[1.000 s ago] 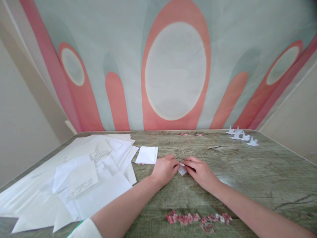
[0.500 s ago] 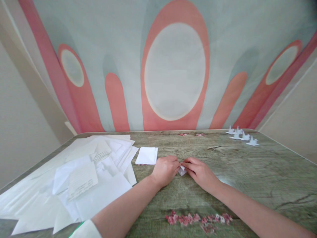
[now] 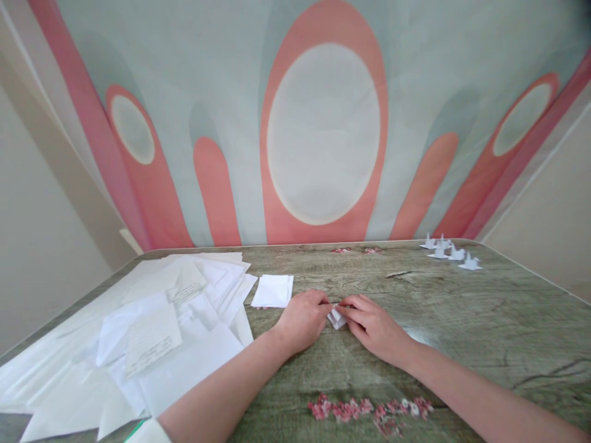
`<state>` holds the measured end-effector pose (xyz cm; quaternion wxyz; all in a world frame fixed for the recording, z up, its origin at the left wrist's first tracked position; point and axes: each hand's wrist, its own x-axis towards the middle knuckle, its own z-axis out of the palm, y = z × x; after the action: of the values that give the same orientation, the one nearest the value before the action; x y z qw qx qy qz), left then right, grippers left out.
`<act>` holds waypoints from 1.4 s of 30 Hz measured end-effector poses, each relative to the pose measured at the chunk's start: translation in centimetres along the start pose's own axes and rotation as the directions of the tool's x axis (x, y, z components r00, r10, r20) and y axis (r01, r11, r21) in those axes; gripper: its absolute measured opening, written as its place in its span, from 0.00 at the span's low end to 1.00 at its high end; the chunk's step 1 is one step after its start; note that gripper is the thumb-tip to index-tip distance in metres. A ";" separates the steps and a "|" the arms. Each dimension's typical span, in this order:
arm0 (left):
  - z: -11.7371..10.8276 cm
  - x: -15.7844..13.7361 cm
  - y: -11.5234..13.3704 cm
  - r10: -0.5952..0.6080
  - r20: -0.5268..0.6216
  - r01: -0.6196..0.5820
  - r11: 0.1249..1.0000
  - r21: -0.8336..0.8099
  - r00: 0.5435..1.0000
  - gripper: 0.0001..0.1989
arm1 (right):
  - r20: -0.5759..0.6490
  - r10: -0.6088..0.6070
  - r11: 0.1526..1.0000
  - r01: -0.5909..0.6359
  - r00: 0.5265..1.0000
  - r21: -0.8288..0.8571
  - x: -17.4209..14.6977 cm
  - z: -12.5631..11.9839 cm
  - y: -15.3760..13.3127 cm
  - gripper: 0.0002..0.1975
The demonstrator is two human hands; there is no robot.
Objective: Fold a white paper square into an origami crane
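Drawn slightly leftward since the frame half a second ago, a person's left hand (image 3: 302, 323) bares more of a small folded white paper (image 3: 337, 319), its creased layers now showing more plainly; the work appears to be at a fine, fingertip stage. Thumb and forefinger of the right hand (image 3: 376, 323) pinch the paper's upper right edge, while the left fingertips close on its upper left, the left thumb hidden from view. The paper sits low between the two hands, just above or on the wood-grain table (image 3: 462, 332); which, one cannot tell.

Just beyond the left hand lies a stack of white paper squares (image 3: 272, 290). Farther left spreads a heap of white sheets (image 3: 198, 369), topped by two cream sheets (image 3: 152, 332) bearing lines of print too small to read. Five or so folded white paper figures (image 3: 470, 263) stand at the far right, well apart from the hands. No brand or label can be made out, nor any lettering on the coral-and-grey backdrop (image 3: 212, 191).
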<state>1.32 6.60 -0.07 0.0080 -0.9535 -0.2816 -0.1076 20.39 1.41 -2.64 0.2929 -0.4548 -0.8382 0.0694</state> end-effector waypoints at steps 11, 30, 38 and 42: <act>-0.4 -0.4 0.6 -0.010 0.016 0.009 0.999 0.053 1.000 0.12 | 0.054 -0.053 0.987 0.060 0.997 -0.146 0.0 -0.2 -0.2 0.16; -2.2 -1.5 1.4 0.156 0.135 -0.155 0.988 -0.019 0.978 0.20 | 0.103 -0.016 0.979 0.036 0.995 -0.201 0.2 -0.4 -0.2 0.16; -2.2 -2.7 0.8 0.195 0.167 -0.191 0.981 -0.041 0.966 0.24 | 0.118 -0.012 0.975 0.037 0.993 -0.217 0.3 -0.5 -0.4 0.17; -2.5 -2.8 1.6 0.190 0.205 -0.192 0.981 -0.011 0.960 0.24 | 0.126 -0.004 0.972 0.034 0.992 -0.234 0.3 -0.4 -0.4 0.17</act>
<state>-0.64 3.54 1.88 -0.0064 -0.9821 -0.1880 -0.0059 20.18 1.37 -2.01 0.1844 -0.4731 -0.8615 -0.0052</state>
